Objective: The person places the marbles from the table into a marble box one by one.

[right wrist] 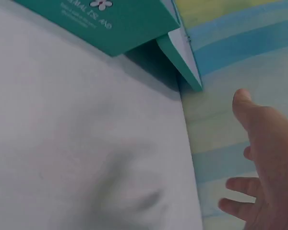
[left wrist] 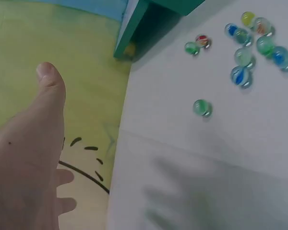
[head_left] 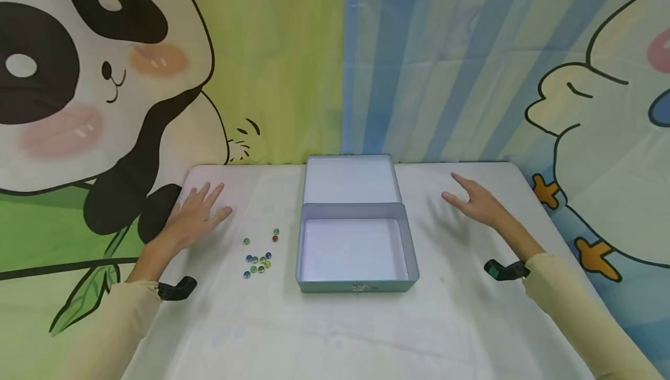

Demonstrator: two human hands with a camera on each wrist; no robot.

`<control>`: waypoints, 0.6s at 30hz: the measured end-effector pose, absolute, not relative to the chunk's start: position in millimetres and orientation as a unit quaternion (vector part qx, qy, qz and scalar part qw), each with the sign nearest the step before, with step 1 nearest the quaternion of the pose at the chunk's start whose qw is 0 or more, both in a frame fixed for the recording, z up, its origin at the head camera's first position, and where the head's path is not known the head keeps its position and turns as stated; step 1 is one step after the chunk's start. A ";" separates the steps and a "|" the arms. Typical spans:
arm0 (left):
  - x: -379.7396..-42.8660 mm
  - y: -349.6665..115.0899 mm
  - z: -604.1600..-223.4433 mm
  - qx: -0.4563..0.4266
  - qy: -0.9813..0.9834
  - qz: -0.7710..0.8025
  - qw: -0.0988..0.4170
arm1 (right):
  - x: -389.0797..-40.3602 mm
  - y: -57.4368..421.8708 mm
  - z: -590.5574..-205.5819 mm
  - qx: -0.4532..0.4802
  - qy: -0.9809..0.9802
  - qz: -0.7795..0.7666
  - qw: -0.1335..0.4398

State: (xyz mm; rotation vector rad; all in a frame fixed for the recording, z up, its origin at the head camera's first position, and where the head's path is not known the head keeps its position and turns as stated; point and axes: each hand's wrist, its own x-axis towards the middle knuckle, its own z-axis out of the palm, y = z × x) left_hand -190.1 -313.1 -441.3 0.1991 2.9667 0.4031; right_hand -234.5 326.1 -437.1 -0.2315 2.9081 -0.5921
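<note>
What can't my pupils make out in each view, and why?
Start of the lettering on the box: right wrist view, cut off by the top edge.
Patterns inside the marbles: head view, too small.
Some fingers of the right hand: head view, hidden behind the hand itself.

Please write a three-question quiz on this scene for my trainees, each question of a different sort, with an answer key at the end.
1. Multiple choice: In the head view, where do the glass marbles lie relative to the green box?
A) inside it
B) to its left
C) to its right
2. True or false: The box's lid is closed.
3. Short answer: What do the left hand and right hand hold?

Key:
1. B: they lie to its left.
2. False: the lid is open, behind the box's body.
3. Nothing: both are empty.
</note>
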 end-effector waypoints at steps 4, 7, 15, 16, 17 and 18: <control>-170.8 -300.1 -452.6 0.081 0.975 0.193 0.077 | -221.3 314.0 -453.5 -0.091 0.915 -0.369 0.134; -153.7 -294.4 -460.5 0.074 0.966 0.232 0.083 | -210.7 299.6 -465.6 -0.093 0.860 -0.475 0.164; -119.3 -282.0 -484.0 0.079 0.959 0.264 0.057 | -187.4 266.9 -485.7 -0.078 0.737 -0.631 0.229; -115.9 -280.8 -486.7 0.084 0.961 0.261 0.043 | -185.7 263.7 -487.1 -0.076 0.731 -0.636 0.235; -112.6 -279.6 -489.0 0.086 0.962 0.258 0.028 | -184.3 260.6 -488.1 -0.074 0.728 -0.637 0.240; -109.7 -278.6 -491.0 0.091 0.962 0.257 0.011 | -183.2 257.9 -489.2 -0.075 0.726 -0.639 0.244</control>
